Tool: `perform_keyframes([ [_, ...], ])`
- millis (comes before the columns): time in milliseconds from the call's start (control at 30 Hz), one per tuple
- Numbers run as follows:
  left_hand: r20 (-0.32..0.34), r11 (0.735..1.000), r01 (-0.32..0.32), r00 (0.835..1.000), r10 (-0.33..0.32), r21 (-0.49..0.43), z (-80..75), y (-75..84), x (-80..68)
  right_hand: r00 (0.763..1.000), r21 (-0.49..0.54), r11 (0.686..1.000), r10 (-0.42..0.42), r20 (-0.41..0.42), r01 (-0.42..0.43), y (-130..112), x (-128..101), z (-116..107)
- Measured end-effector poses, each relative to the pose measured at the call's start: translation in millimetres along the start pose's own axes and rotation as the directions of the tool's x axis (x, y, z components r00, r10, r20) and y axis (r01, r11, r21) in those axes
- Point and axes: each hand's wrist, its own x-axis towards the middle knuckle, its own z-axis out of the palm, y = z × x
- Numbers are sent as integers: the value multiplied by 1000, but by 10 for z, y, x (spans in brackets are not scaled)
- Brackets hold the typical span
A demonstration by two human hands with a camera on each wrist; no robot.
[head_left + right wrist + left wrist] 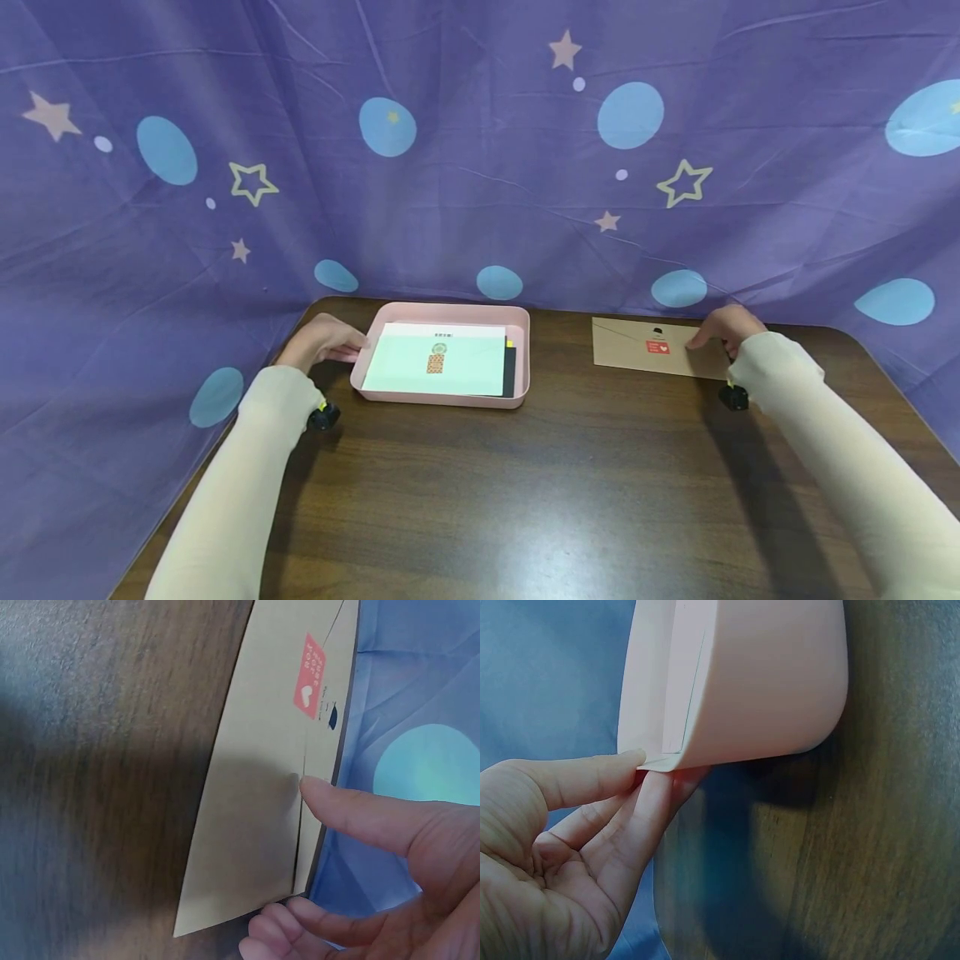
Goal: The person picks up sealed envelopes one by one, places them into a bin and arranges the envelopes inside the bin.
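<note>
My left hand (324, 340) pinches the left rim of a pink tray (442, 400), thumb above and fingers below the edge in the left wrist view. In the tray lies a pale green and white sheet (401, 362) with a small printed picture, over a dark item (510, 371) that shows at its right side. My right hand (731, 325) is at the right end of a brown paper envelope (618, 343). In the right wrist view the thumb (349, 810) rests on the envelope's face by the flap line, and the curled fingers are at its short edge.
The envelope bears a red sticker (657, 347) with a white heart. Both things lie near the far edge of a dark wooden table (480, 483). A purple curtain (465, 183) with stars and blue ovals hangs behind it and along the left side.
</note>
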Motion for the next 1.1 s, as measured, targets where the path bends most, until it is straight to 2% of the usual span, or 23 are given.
perform_keyframes([
  [367,15,1000,-5,1000,5,-2,-10,-9,3,1000,-87,996,2,-24,-4,-33,-133,19],
  [667,12,1000,-1,1000,1,6,-8,-16,14,999,-20,999,37,11,-37,-66,-176,25],
  [967,-13,1000,13,1000,-13,13,-11,0,2,997,-36,997,71,21,-70,-88,-165,12],
  [1100,-9,1000,13,1000,-13,4,-9,9,-9,996,-2,997,81,32,-81,-80,-168,9],
])
